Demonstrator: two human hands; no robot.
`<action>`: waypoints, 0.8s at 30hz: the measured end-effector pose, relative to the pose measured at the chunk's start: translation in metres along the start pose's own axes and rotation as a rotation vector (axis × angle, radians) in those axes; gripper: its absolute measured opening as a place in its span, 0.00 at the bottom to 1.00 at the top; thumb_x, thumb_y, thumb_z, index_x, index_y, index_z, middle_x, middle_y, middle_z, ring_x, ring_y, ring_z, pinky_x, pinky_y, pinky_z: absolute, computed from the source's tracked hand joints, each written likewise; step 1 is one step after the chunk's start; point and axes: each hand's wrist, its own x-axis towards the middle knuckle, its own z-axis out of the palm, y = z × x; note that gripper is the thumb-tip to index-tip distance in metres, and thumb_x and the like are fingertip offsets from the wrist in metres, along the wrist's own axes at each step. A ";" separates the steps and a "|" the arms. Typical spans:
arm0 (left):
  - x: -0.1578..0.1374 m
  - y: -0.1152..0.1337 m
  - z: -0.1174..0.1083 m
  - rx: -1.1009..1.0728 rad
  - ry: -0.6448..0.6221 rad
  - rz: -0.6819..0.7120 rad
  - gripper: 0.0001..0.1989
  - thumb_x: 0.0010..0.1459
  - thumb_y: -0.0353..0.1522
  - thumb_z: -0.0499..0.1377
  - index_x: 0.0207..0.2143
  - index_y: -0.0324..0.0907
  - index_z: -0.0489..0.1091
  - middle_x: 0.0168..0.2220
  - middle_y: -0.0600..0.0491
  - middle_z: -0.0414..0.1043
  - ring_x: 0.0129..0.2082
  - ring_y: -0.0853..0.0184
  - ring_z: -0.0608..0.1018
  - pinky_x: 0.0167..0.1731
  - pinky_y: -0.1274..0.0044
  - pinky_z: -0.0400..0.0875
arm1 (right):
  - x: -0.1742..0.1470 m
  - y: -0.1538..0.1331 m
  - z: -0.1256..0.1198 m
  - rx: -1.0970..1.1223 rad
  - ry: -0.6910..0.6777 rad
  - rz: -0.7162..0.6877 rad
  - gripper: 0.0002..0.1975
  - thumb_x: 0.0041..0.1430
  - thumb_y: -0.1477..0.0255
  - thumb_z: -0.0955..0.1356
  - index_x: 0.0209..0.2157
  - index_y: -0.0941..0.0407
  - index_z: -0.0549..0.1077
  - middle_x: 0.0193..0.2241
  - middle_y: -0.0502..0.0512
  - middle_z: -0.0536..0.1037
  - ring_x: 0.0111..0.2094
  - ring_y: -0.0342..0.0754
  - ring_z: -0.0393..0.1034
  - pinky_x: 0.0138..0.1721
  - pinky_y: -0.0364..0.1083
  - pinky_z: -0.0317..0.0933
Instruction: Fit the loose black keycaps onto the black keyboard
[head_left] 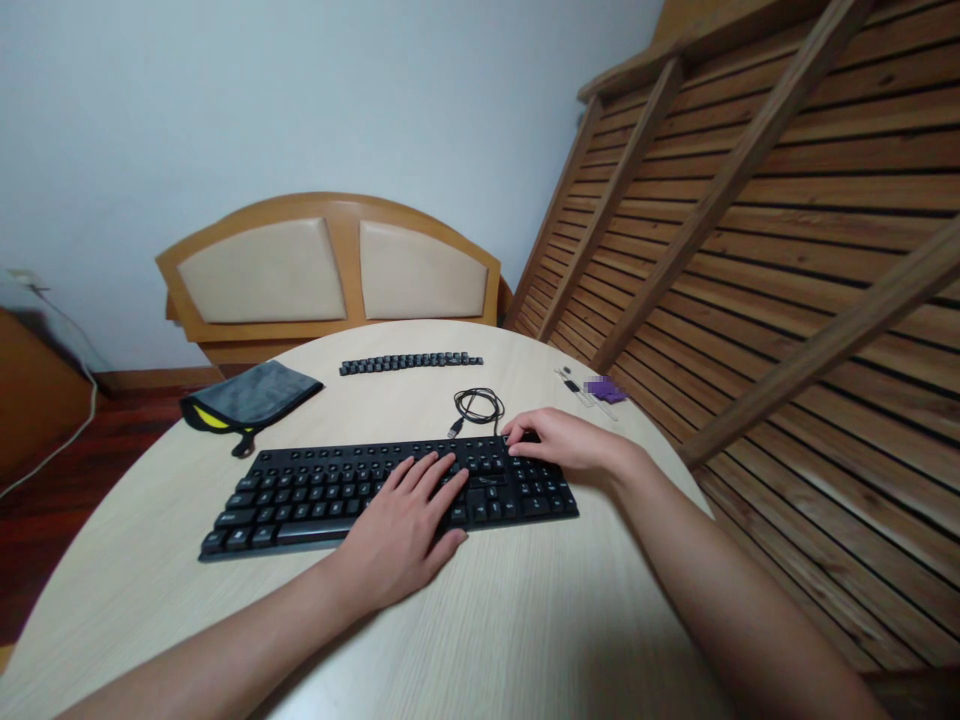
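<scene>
A spread left hand [401, 525] steadies the computer keyboard [330, 492]; the curled right hand [561, 438], grip unclear, seemingly works its upper edge, calling next for precision.

2 hands [397, 525] [561, 438] – 1 keyboard [315, 498], 1 cloth [259, 393]

The left hand [401, 520] lies spread over a black keyboard [315, 500] on the pale bench [525, 620], while the right hand [562, 437] curls its fingers at the keyboard's far right part, its grip unclear. Beyond lie a coiled cable [481, 405], rows of loose keycaps [409, 364], a grey cloth [259, 393] and, near the right edge, a partly blurred purple thing [611, 393].
</scene>
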 end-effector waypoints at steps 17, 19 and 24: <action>0.000 0.000 0.001 -0.001 0.010 0.000 0.30 0.67 0.45 0.51 0.67 0.44 0.56 0.68 0.45 0.56 0.67 0.52 0.60 0.64 0.57 0.53 | 0.002 0.002 0.000 0.075 -0.018 0.009 0.09 0.60 0.65 0.69 0.32 0.56 0.77 0.42 0.55 0.82 0.39 0.51 0.75 0.43 0.48 0.64; 0.000 0.000 0.001 -0.001 0.008 0.000 0.30 0.67 0.45 0.51 0.67 0.44 0.56 0.68 0.45 0.56 0.66 0.52 0.60 0.64 0.57 0.53 | 0.003 0.003 -0.001 0.083 -0.024 0.008 0.09 0.60 0.65 0.69 0.32 0.56 0.77 0.42 0.55 0.82 0.39 0.52 0.75 0.43 0.48 0.63; 0.001 0.002 -0.002 0.006 -0.015 -0.012 0.30 0.67 0.45 0.52 0.66 0.43 0.57 0.68 0.44 0.56 0.67 0.52 0.60 0.64 0.57 0.53 | 0.003 0.002 0.000 0.046 -0.015 0.011 0.09 0.60 0.66 0.69 0.32 0.56 0.77 0.42 0.56 0.81 0.41 0.52 0.74 0.44 0.48 0.63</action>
